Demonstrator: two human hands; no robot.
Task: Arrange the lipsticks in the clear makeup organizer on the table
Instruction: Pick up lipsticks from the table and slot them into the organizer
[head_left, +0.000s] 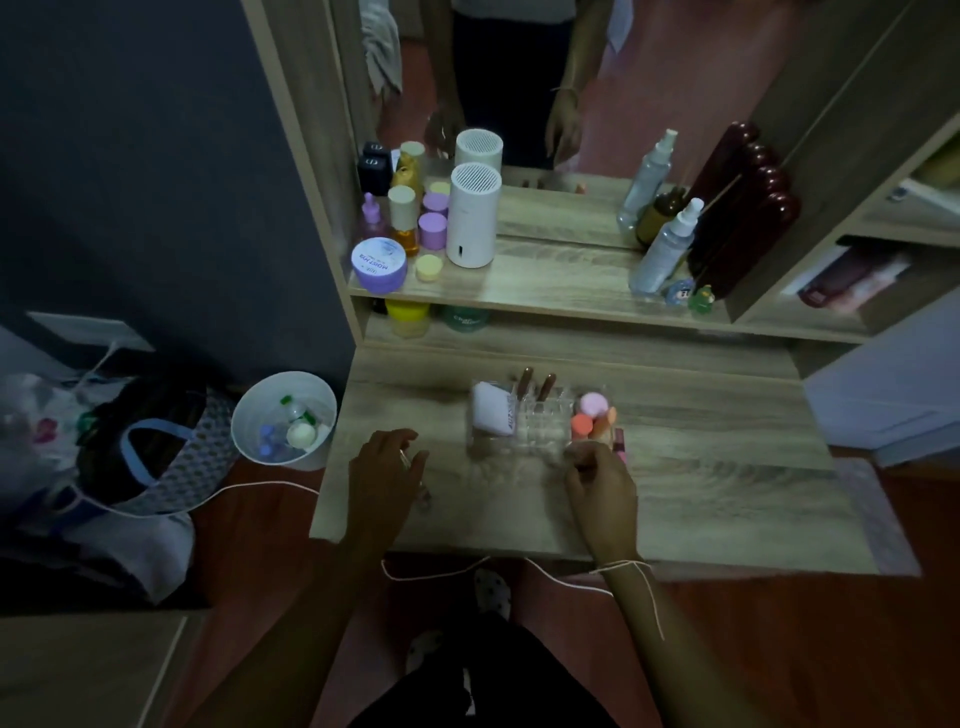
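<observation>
The clear makeup organizer (524, 434) stands mid-table, blurred. Two brown lipstick tubes (535, 387) stick up from its rear slots. A white packet (493, 408) fills its left part, and pink and orange sponges (592, 415) sit at its right. A pink tube (621, 447) lies beside its right edge. My right hand (602, 486) is curled at the organizer's front right corner, fingers pinched; what they pinch is too blurred to tell. My left hand (387, 462) hovers left of the organizer, fingers apart. A small clear item (425, 500) lies on the table by it.
The wooden table (727, 499) ends at a front edge near my wrists. A raised shelf behind carries a white cylinder (471, 215), jars, bottles and a spray bottle (665, 249), with a mirror behind. A white bin (285, 418) and bags sit on the floor at left.
</observation>
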